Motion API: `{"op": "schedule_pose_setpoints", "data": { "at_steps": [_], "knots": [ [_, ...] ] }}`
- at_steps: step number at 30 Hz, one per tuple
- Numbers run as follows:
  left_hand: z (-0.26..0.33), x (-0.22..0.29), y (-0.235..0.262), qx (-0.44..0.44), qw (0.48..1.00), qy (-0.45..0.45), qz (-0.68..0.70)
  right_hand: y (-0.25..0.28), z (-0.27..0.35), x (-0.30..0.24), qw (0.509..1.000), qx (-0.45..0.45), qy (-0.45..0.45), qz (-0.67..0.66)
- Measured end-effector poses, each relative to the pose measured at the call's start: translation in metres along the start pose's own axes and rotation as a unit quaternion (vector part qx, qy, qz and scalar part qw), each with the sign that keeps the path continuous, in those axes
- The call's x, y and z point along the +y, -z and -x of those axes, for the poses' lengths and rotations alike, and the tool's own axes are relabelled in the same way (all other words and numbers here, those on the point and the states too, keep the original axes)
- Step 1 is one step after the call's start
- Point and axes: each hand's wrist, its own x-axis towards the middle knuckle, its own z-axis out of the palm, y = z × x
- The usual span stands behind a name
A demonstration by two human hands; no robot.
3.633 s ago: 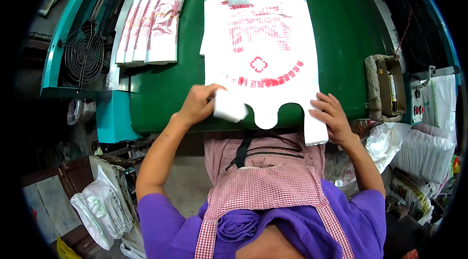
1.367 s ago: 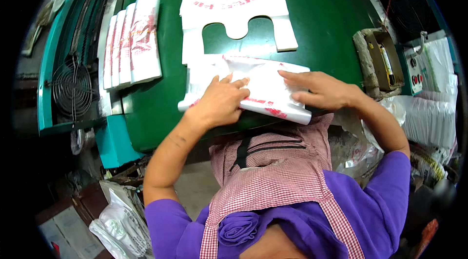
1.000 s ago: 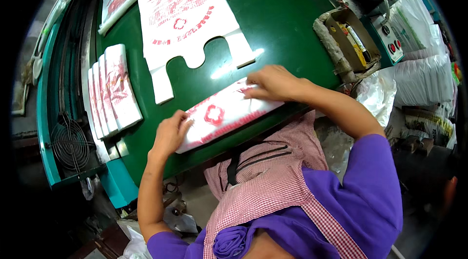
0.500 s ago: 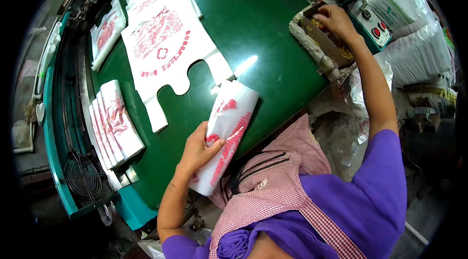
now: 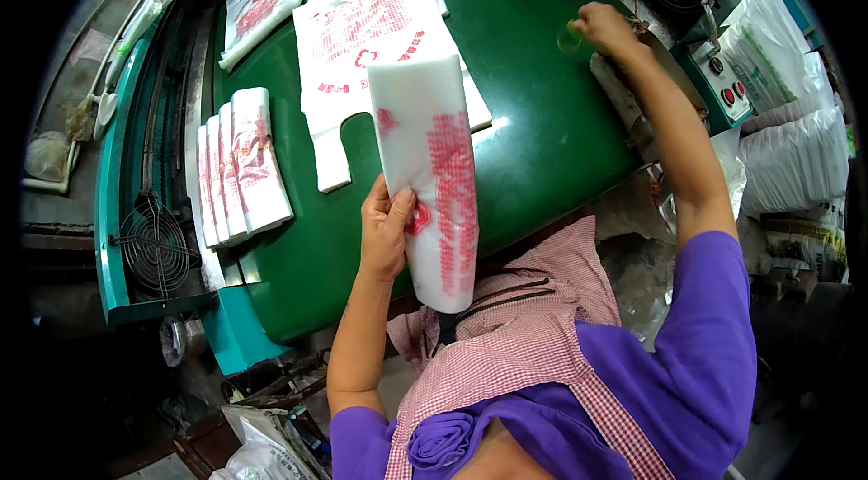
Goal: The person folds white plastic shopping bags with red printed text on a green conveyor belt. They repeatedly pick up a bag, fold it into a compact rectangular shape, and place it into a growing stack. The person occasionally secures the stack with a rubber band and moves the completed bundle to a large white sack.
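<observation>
Head view, sole entry.

Item: white rolled bundle of plastic bags [image 5: 448, 209] with red print, at the centre of the frame. Long axis nearly vertical in the frame: upper end toward the top and slightly left, lower end toward the bottom, in front of the apron [image 5: 506, 331]. Half a second ago it leaned to the upper right; it now stands straighter, its upper end overlapping the flat printed bags [image 5: 362, 28].

Item: left hand [image 5: 387, 231], centre. Clamped on the bundle's left edge, thumb across its front.

Item: right hand [image 5: 606, 31], upper right. Previously in the cardboard box [image 5: 671, 73]; now out of it, at its upper left, over the green table [image 5: 533, 136]. Fingers curled together on a thin yellow loop [image 5: 569, 39], probably a rubber band, though too faint to be sure.

Surroundings: four folded bundles [image 5: 237, 164] side by side, left of frame, all roughly upright; one white bag stack [image 5: 262, 12] with red print, upper left; teal control box [image 5: 723, 87] with red buttons, right of the cardboard box; white bag piles [image 5: 796, 159], far right.
</observation>
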Motion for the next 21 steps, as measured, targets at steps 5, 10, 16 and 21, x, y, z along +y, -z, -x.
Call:
{"op": "schedule_pose_setpoints", "data": {
  "at_steps": [5,10,16,21],
  "knots": [
    [-0.007,0.009,0.003,-0.002,0.995,-0.011,0.096,-0.001,0.002,-0.057,0.981,0.075,0.073,-0.162],
    [-0.029,0.026,-0.019,-0.023,0.987,-0.013,0.161,0.002,0.113,-0.183,0.798,-0.019,0.357,-0.486],
    [-0.038,0.020,-0.007,-0.021,0.974,0.010,0.226,0.000,0.139,-0.168,0.514,-0.226,0.120,-0.818],
    [-0.012,0.023,0.021,-0.097,0.992,0.069,0.046,0.027,0.137,-0.152,0.303,-0.278,0.154,-0.899]
  ]
}}
